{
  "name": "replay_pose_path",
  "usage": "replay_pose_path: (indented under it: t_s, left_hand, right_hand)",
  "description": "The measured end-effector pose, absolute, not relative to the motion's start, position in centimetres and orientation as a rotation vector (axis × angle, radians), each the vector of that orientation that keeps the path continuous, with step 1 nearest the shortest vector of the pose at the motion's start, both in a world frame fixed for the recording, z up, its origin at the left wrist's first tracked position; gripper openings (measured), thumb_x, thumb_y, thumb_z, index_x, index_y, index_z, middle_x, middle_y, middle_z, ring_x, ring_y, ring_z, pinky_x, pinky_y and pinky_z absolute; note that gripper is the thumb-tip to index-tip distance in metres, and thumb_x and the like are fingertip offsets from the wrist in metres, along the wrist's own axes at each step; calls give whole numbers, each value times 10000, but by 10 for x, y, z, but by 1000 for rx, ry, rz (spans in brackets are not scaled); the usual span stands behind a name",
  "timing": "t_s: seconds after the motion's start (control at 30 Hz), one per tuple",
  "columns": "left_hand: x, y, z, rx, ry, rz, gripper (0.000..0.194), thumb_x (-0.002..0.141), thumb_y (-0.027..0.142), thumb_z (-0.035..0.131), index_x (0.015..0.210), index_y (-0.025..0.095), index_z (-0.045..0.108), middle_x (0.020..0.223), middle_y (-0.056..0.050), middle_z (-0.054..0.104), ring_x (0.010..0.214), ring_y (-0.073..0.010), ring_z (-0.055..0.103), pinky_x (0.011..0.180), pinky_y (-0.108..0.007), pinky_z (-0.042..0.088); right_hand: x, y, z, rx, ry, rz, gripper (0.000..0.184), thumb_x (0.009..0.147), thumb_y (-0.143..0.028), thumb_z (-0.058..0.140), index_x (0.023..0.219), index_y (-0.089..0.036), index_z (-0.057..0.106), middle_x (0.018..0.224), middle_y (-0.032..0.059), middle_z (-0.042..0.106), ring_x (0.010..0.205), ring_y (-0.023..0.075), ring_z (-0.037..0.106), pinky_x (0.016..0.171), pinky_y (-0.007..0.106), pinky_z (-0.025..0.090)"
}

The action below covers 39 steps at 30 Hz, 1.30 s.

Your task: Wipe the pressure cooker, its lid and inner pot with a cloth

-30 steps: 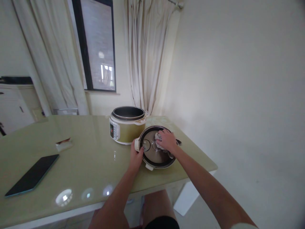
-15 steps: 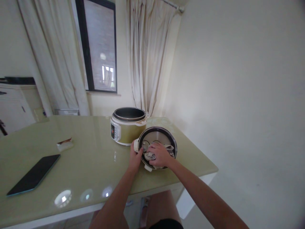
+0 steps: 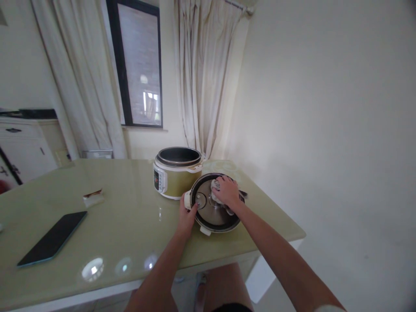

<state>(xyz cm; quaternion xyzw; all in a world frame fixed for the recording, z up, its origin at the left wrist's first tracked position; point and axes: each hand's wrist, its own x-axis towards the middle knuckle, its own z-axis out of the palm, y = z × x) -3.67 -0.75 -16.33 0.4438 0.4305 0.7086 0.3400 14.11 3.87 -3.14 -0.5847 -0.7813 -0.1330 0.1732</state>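
A round pressure cooker lid point(image 3: 208, 219) rests on the table, tilted with its metal inner side facing me. My left hand point(image 3: 187, 213) grips its white handle at the left edge, thumb near the round valve. Bunched under my right hand point(image 3: 226, 190) is a pale patterned cloth point(image 3: 215, 190), pressed against the upper right of the lid's inside; part of it pokes out past the rim. Just behind the lid stands the gold and white pressure cooker point(image 3: 178, 178), uncovered, with a dark inner pot and a control panel on its left.
A dark tablet point(image 3: 53, 238) lies on the glossy greenish table point(image 3: 126, 229) at the left. Behind it is a small whitish packet point(image 3: 93, 198). The table's right edge runs close to the wall point(image 3: 312, 130). A white cabinet point(image 3: 29, 143) stands at the far left.
My right hand has moved with the cloth from the lower part of the lid to its upper right. My left hand keeps its hold on the lid.
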Motion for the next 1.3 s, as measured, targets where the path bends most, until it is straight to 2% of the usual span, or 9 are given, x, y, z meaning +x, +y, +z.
replay_pose_path:
  t_s: [0.23, 0.57, 0.73, 0.87, 1.0, 1.1, 1.3]
  left_hand:
    - [-40, -9, -168, 1226, 1107, 1839, 661, 884, 376, 725, 1480, 259, 464, 1466, -109, 607, 1353, -259, 583, 1172, -435, 440]
    - [-39, -4, -168, 1198, 1198, 1874, 617, 853, 335, 732, 1424, 255, 512, 1386, -102, 644, 1304, -284, 604, 1158, -471, 441]
    - [-36, -5, -167, 1209, 1192, 1913, 600, 850, 310, 723, 1406, 241, 509, 1371, -108, 640, 1303, -284, 596, 1165, -478, 432]
    - [-33, -3, -166, 1246, 1198, 1947, 588, 865, 338, 711, 1408, 237, 510, 1371, -116, 634, 1310, -292, 589, 1172, -484, 420]
    - [-34, -2, -168, 1246, 1201, 1957, 575, 867, 348, 705, 1396, 229, 516, 1353, -114, 640, 1294, -289, 596, 1162, -481, 427]
    - [-34, -1, -169, 1253, 1204, 1970, 545, 881, 338, 687, 1388, 228, 520, 1338, -105, 652, 1274, -271, 609, 1146, -461, 444]
    - [-33, 1, -171, 1251, 1230, 2004, 557, 874, 332, 680, 1390, 220, 504, 1355, -117, 641, 1284, -268, 604, 1154, -455, 436]
  right_hand:
    - [89, 43, -38, -1417, -2305, -312, 403, 957, -472, 599, 1293, -251, 621, 1301, 109, 647, 1176, 294, 588, 1003, 436, 405]
    - [145, 38, -17, -1511, -2505, -620, 291, 913, -334, 685, 1191, -253, 703, 1300, 154, 639, 1251, 344, 559, 1056, 521, 392]
    - [167, 25, -13, -1550, -2715, -465, 330, 840, -432, 731, 1125, -269, 761, 1175, 126, 704, 1121, 330, 652, 950, 454, 477]
    - [174, 9, -22, -1346, -2916, -390, 347, 759, -453, 780, 1058, -279, 798, 1077, 91, 755, 1032, 311, 699, 897, 402, 489]
    - [159, -3, -38, -1108, -3010, -198, 362, 749, -462, 768, 1073, -304, 803, 1053, 41, 784, 1003, 273, 711, 865, 344, 488]
    - [140, -6, -49, -1019, -2975, -144, 360, 762, -456, 751, 1079, -291, 789, 1052, 38, 781, 999, 267, 704, 904, 360, 479]
    - [116, -5, -64, -1222, -2667, -153, 375, 839, -442, 684, 1160, -251, 723, 1134, 68, 742, 1093, 278, 658, 1007, 407, 428]
